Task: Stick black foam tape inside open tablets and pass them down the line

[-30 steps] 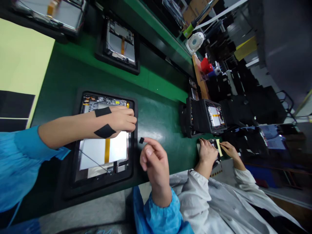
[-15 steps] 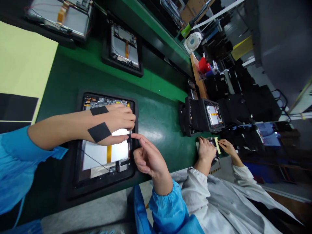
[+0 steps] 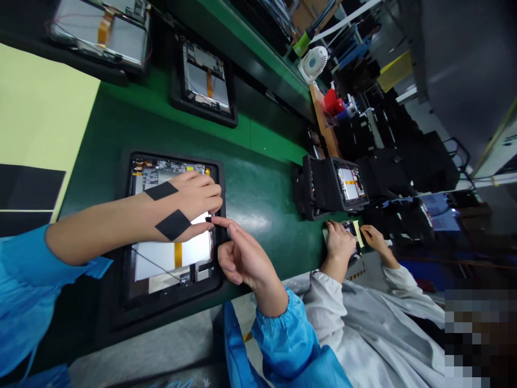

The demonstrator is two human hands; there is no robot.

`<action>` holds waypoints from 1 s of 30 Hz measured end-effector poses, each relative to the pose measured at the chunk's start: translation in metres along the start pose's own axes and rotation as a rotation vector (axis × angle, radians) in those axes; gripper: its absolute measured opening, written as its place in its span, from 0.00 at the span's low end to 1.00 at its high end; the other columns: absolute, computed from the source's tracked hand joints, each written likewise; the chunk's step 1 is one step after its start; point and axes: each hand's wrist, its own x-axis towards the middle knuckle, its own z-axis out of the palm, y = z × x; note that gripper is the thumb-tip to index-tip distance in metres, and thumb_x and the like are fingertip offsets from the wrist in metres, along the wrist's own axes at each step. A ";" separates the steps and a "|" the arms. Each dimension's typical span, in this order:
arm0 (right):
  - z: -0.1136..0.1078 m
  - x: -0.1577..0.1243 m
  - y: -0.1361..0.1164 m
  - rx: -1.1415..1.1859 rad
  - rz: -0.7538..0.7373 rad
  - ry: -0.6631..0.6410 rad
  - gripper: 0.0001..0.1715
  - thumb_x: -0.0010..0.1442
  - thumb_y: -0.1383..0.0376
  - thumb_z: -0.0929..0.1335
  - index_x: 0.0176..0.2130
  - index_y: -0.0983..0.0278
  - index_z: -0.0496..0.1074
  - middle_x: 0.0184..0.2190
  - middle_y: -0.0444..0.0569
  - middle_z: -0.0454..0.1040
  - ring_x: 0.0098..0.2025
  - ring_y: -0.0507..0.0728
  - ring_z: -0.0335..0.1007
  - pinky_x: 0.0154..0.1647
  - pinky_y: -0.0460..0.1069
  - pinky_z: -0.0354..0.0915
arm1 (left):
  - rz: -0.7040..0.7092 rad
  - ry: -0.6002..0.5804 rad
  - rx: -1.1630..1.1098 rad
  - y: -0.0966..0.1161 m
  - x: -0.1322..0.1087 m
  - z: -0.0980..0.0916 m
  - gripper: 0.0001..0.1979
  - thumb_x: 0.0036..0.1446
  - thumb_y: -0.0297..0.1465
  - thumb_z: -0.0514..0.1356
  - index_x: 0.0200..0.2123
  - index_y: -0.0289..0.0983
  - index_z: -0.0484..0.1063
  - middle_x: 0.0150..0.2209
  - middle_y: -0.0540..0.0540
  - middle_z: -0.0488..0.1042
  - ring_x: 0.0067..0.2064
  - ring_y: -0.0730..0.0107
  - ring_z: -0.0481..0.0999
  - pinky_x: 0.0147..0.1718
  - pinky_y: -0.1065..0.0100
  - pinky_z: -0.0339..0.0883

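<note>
An opened tablet [image 3: 173, 253] lies face down in a black jig [image 3: 121, 280], with a circuit board [image 3: 165, 175] at its far end and an orange tape strip [image 3: 178, 254] across a pale panel. My left hand [image 3: 189, 202] rests over the tablet, its fingertips curled at the right edge. Two black patches [image 3: 173, 224] are stuck across its back. My right hand [image 3: 238, 258] pinches a small black pad [image 3: 208, 219] between finger and thumb, right at that edge beside my left thumb. Whether my left hand grips anything is hidden.
The green workbench [image 3: 258, 183] carries more tablets in black jigs [image 3: 204, 81] further along. A co-worker in a white coat [image 3: 355, 323] handles a tablet [image 3: 349, 229] at lower right. A small white fan [image 3: 313, 63] and a red container [image 3: 333, 102] stand beyond, and a pale yellow sheet [image 3: 40, 108] lies at left.
My right hand has moved from beside the jig onto the tablet's edge, carrying the black pad. My left hand has shifted only slightly.
</note>
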 end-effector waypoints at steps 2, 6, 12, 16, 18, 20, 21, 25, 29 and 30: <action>0.001 0.001 0.000 -0.031 -0.009 0.023 0.41 0.69 0.40 0.63 0.68 0.63 0.61 0.14 0.30 0.64 0.09 0.47 0.51 0.11 0.41 0.48 | -0.002 0.007 0.005 0.001 0.000 0.001 0.25 0.44 0.50 0.47 0.33 0.44 0.76 0.44 0.42 0.81 0.60 0.52 0.73 0.66 0.49 0.53; 0.003 0.007 -0.002 -0.123 -0.063 0.109 0.41 0.68 0.38 0.63 0.64 0.64 0.66 0.15 0.32 0.65 0.10 0.48 0.55 0.12 0.42 0.50 | 0.015 0.015 0.109 0.006 -0.001 0.000 0.29 0.44 0.47 0.43 0.37 0.39 0.77 0.47 0.38 0.81 0.60 0.49 0.73 0.64 0.45 0.55; 0.004 0.003 -0.005 -0.584 -0.425 0.436 0.33 0.73 0.48 0.63 0.67 0.62 0.67 0.18 0.36 0.66 0.16 0.50 0.60 0.18 0.45 0.57 | -0.001 -0.032 0.185 0.009 -0.004 0.001 0.30 0.47 0.46 0.40 0.38 0.38 0.75 0.51 0.40 0.81 0.64 0.53 0.71 0.67 0.47 0.53; 0.002 -0.009 0.002 -0.946 -0.665 0.504 0.21 0.74 0.58 0.64 0.59 0.60 0.77 0.33 0.47 0.82 0.29 0.54 0.77 0.32 0.47 0.70 | -0.007 -0.006 0.067 0.002 -0.003 0.003 0.28 0.49 0.47 0.40 0.36 0.39 0.75 0.49 0.44 0.81 0.63 0.59 0.70 0.68 0.51 0.51; 0.001 -0.012 0.009 -1.073 -0.678 0.426 0.18 0.73 0.61 0.64 0.54 0.62 0.81 0.43 0.52 0.85 0.39 0.57 0.82 0.41 0.49 0.74 | 0.028 0.024 0.045 -0.004 0.000 0.000 0.27 0.51 0.45 0.40 0.34 0.40 0.75 0.45 0.45 0.82 0.60 0.59 0.73 0.66 0.50 0.53; 0.001 -0.012 0.015 -1.180 -0.679 0.393 0.19 0.73 0.62 0.64 0.54 0.64 0.81 0.44 0.54 0.85 0.41 0.58 0.83 0.43 0.49 0.74 | 0.047 0.048 0.055 -0.009 0.005 -0.003 0.26 0.52 0.45 0.40 0.32 0.40 0.75 0.42 0.45 0.82 0.57 0.59 0.74 0.65 0.49 0.55; 0.001 -0.012 0.018 -1.227 -0.678 0.391 0.21 0.74 0.62 0.63 0.55 0.66 0.80 0.41 0.54 0.85 0.40 0.57 0.83 0.41 0.48 0.74 | 0.048 0.054 0.053 -0.010 0.005 -0.003 0.26 0.53 0.45 0.40 0.31 0.41 0.75 0.42 0.45 0.82 0.57 0.59 0.74 0.64 0.49 0.56; 0.002 -0.011 0.026 -1.430 -0.722 0.423 0.25 0.76 0.59 0.60 0.58 0.67 0.78 0.32 0.51 0.82 0.30 0.55 0.79 0.30 0.47 0.68 | -0.195 0.130 -0.154 0.004 -0.016 0.039 0.24 0.55 0.46 0.40 0.25 0.44 0.71 0.45 0.45 0.84 0.61 0.63 0.74 0.63 0.56 0.61; 0.008 -0.015 0.025 -1.674 -0.726 0.408 0.26 0.77 0.59 0.60 0.61 0.69 0.76 0.32 0.50 0.80 0.29 0.55 0.77 0.27 0.48 0.65 | -0.525 0.267 -0.383 0.044 -0.069 0.134 0.25 0.60 0.43 0.39 0.21 0.44 0.69 0.46 0.44 0.84 0.62 0.64 0.75 0.58 0.60 0.69; 0.010 -0.017 0.025 -1.725 -0.720 0.391 0.26 0.77 0.59 0.60 0.61 0.70 0.75 0.32 0.51 0.80 0.29 0.55 0.77 0.27 0.48 0.65 | -0.546 0.273 -0.416 0.053 -0.081 0.155 0.26 0.62 0.44 0.40 0.24 0.42 0.72 0.47 0.44 0.84 0.61 0.63 0.75 0.57 0.60 0.70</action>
